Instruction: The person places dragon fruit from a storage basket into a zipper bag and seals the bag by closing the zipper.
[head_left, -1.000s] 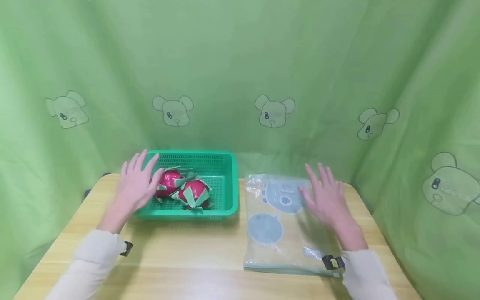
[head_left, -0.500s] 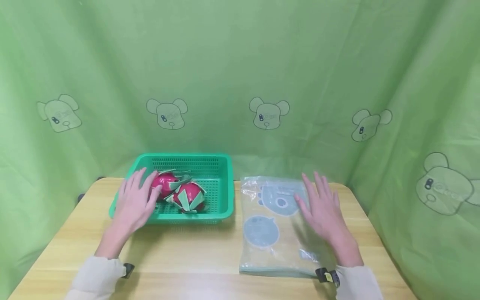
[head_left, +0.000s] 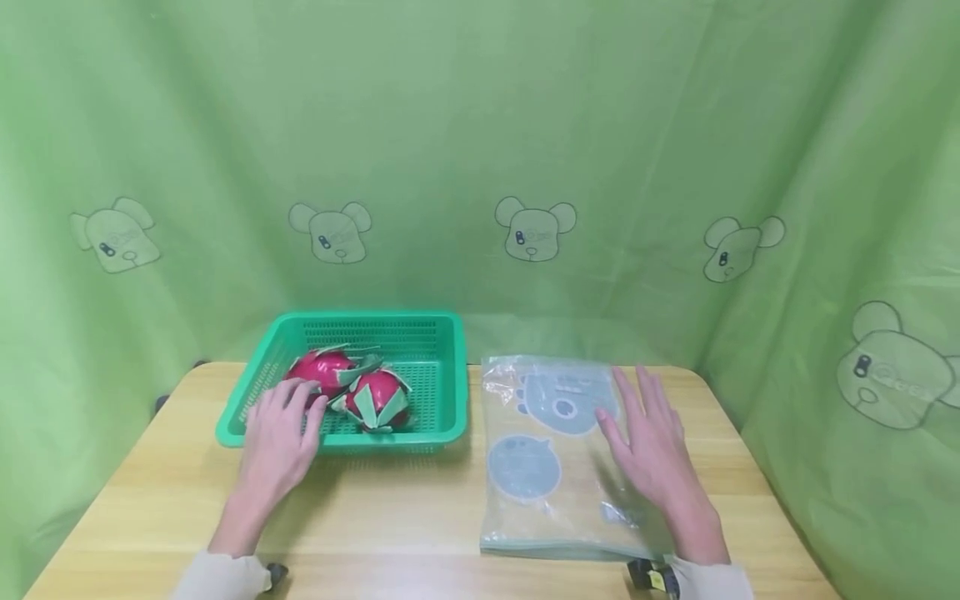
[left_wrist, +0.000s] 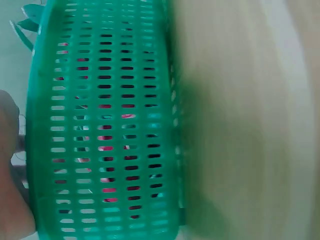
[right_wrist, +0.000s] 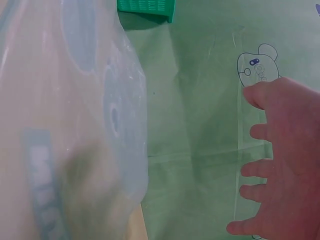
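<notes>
Two dragon fruits, a rear-left one point(head_left: 322, 367) and a front one point(head_left: 379, 400), lie together in the green plastic basket point(head_left: 454, 375). My left hand point(head_left: 276, 442) reaches over the basket's near-left rim, fingers loosely bent close to the rear-left fruit. In the left wrist view part of that hand point(left_wrist: 12, 185) shows at the rim, and pink shows through the slotted wall. A clear zip bag point(head_left: 523, 467) with pale blue animal prints lies flat to the right of the basket. Over its right side hovers my right hand point(head_left: 654, 458), fingers spread and holding nothing.
Basket and bag are on a light wooden table point(head_left: 405, 517). A green curtain point(head_left: 435, 125) with bear-head drawings hangs right behind the table and along its sides.
My left hand has come down and back toward the basket's near rim, its fingers bending more. The right hand stays spread over the bag, slightly lower. The head view has shifted a little.
</notes>
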